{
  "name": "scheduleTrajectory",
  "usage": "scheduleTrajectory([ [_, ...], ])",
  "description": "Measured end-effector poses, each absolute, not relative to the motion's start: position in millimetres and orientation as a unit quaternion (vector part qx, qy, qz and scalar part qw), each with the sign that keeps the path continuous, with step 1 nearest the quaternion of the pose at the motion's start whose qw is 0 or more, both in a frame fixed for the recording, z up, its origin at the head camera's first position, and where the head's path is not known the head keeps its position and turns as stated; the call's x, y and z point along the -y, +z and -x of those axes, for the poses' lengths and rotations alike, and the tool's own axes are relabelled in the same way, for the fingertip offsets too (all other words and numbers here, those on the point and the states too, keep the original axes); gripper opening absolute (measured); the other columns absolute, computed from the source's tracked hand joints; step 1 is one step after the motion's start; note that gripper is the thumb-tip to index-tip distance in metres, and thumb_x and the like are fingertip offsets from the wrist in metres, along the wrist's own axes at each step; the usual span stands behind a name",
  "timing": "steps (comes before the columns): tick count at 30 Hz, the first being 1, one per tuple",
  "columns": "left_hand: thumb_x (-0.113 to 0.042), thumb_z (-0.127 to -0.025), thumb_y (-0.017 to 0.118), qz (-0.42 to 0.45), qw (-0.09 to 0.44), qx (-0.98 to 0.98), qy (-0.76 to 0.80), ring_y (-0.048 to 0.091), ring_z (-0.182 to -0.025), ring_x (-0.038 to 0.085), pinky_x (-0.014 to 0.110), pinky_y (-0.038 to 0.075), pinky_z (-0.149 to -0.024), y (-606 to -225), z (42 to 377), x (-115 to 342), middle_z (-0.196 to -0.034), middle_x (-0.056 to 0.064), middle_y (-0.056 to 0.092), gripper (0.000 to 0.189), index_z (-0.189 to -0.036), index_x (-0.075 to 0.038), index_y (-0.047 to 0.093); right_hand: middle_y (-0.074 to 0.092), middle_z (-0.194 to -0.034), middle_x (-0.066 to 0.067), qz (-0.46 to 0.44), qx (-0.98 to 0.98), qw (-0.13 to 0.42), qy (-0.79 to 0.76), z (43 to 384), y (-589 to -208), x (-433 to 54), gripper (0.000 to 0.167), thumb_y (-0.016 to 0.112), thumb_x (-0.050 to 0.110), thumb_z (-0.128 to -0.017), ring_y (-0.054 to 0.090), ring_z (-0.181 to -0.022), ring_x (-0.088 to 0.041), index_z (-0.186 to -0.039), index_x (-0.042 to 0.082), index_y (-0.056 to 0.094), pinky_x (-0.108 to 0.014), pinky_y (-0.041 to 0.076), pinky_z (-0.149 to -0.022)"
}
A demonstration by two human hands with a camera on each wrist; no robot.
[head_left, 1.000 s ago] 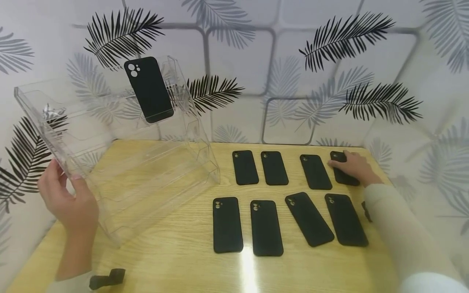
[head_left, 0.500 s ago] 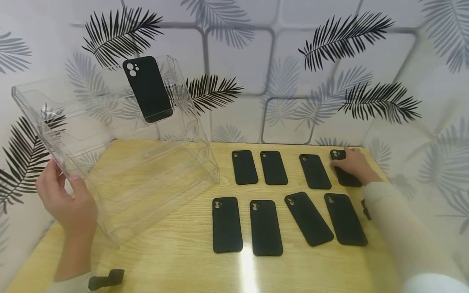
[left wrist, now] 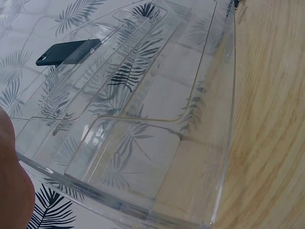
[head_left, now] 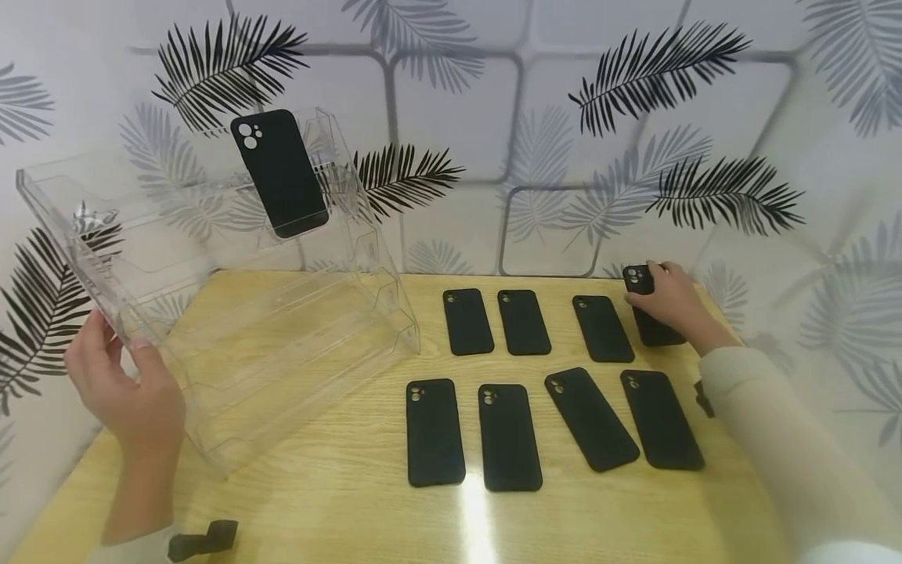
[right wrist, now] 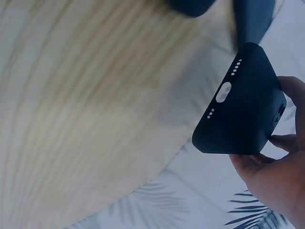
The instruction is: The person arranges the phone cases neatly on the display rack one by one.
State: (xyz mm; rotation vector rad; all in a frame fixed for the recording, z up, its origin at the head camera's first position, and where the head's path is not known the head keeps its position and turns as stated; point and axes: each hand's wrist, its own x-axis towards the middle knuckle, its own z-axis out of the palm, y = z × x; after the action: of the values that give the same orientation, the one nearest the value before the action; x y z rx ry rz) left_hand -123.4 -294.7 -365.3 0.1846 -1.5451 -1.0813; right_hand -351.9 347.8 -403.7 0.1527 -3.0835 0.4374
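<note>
My left hand (head_left: 130, 392) grips the left side edge of a clear acrylic tiered display rack (head_left: 83, 262), which stands tilted on the table. A black phone case (head_left: 282, 176) with camera cutouts leans on the rack's upper tier; the left wrist view shows it through the clear plastic. At the far right, my right hand (head_left: 676, 301) pinches another black phone case (right wrist: 243, 105) by its sides, fingers and thumb on opposite edges. In the right wrist view that case is raised off the wood, its end with the port slot and small holes facing the camera.
Several more black phone cases lie flat in two rows: a back row (head_left: 468, 321) and a front row (head_left: 510, 439). The wooden table (head_left: 338, 501) ends at a leaf-patterned backdrop (head_left: 458, 117) behind and at the right.
My right hand has closed on the far back-row phone case and lifted it, moving it slightly up and back. The left hand stays on the rack.
</note>
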Motion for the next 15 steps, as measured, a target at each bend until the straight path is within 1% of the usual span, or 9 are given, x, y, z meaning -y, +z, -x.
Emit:
scheduleTrajectory([
  [5, 0.002, -0.092, 0.048, -0.078, 0.588, 0.664, -0.455, 0.053, -0.118, 0.013, 0.027, 0.048, -0.107, -366, 124, 295, -0.123, -0.008, 0.051, 0.046, -0.136, -0.004, 0.060, 0.020, -0.151, -0.044, -0.064, 0.986, 0.027, 0.153, 349, -391, -327, 0.087, 0.065, 0.033, -0.094, 0.024, -0.135, -0.063, -0.154, -0.012, 0.021, -0.073, 0.032, -0.106],
  [11, 0.003, -0.092, 0.048, -0.075, 0.592, 0.659, -0.458, 0.053, -0.117, 0.014, 0.028, 0.049, -0.106, -366, 125, 295, -0.122, -0.008, 0.051, 0.045, -0.136, -0.003, 0.060, 0.019, -0.155, -0.038, -0.083, 0.981, 0.044, 0.172, 344, -377, -298, 0.086, 0.065, 0.035, -0.095, 0.025, -0.137, -0.060, -0.156, -0.007, 0.022, -0.071, 0.039, -0.100],
  [15, 0.003, -0.092, 0.048, -0.073, 0.593, 0.659, -0.456, 0.053, -0.117, 0.013, 0.027, 0.049, -0.106, -367, 125, 296, -0.122, -0.009, 0.051, 0.045, -0.136, -0.003, 0.060, 0.019, -0.158, -0.034, -0.104, 0.975, 0.050, 0.188, 337, -368, -276, 0.084, 0.065, 0.036, -0.096, 0.025, -0.140, -0.057, -0.158, -0.003, 0.023, -0.070, 0.037, -0.104],
])
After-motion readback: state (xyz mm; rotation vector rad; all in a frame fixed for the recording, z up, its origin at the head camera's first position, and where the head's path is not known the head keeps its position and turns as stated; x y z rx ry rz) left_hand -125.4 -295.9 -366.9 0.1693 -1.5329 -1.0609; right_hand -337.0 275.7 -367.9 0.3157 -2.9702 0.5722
